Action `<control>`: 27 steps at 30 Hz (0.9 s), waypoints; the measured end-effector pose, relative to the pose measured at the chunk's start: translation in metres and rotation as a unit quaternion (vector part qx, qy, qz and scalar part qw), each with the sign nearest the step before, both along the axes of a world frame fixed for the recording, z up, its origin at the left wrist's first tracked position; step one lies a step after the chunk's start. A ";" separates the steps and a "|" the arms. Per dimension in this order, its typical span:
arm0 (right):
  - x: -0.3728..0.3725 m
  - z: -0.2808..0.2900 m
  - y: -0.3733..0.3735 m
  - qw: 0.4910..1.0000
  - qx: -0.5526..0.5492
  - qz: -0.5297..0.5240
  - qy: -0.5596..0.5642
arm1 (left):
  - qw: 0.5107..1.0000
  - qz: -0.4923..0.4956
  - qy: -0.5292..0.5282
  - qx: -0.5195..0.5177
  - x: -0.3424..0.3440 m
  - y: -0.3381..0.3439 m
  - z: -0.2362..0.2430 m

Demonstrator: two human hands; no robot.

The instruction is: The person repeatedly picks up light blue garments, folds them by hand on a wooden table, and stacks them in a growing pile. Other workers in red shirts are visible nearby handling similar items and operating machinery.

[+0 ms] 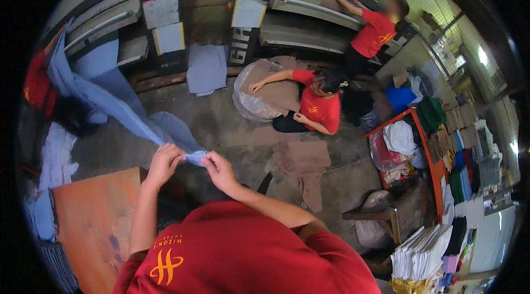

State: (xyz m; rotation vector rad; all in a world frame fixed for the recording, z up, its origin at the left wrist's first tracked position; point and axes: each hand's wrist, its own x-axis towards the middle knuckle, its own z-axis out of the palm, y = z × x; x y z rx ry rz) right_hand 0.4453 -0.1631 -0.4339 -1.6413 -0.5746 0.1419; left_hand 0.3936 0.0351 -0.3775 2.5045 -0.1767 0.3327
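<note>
The left hand (164,162) and the right hand (220,171) are both pinching the near end of a long pale-blue strip of cloth (110,103), fingers clenched on it. The cloth is stretching up and away to the left, above the grey concrete floor (232,128), beyond the far edge of an orange wooden table (94,222).

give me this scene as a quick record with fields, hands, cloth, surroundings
left hand: left hand pinches the end of the blue cloth
right hand: right hand pinches the same end, close beside the left
cloth: long light blue strip, runs up and left toward a machine
table: orange table at lower left
floor: brown cloth pieces lie on the floor
others: a seated person leans on a bagged brown bundle; a standing person reaches up at a machine
right side: shelves of folded cloth
</note>
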 end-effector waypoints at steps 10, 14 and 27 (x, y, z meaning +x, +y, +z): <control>-0.002 0.005 0.001 1.000 0.008 0.021 -0.009 | 0.998 -0.038 -0.045 -0.026 0.000 -0.009 0.006; -0.001 -0.002 0.001 0.994 0.064 0.074 0.054 | 0.996 -0.033 -0.078 0.007 0.000 -0.009 -0.004; -0.003 0.018 -0.007 0.992 0.007 -0.011 -0.129 | 0.996 -0.035 -0.083 -0.016 -0.007 -0.019 0.005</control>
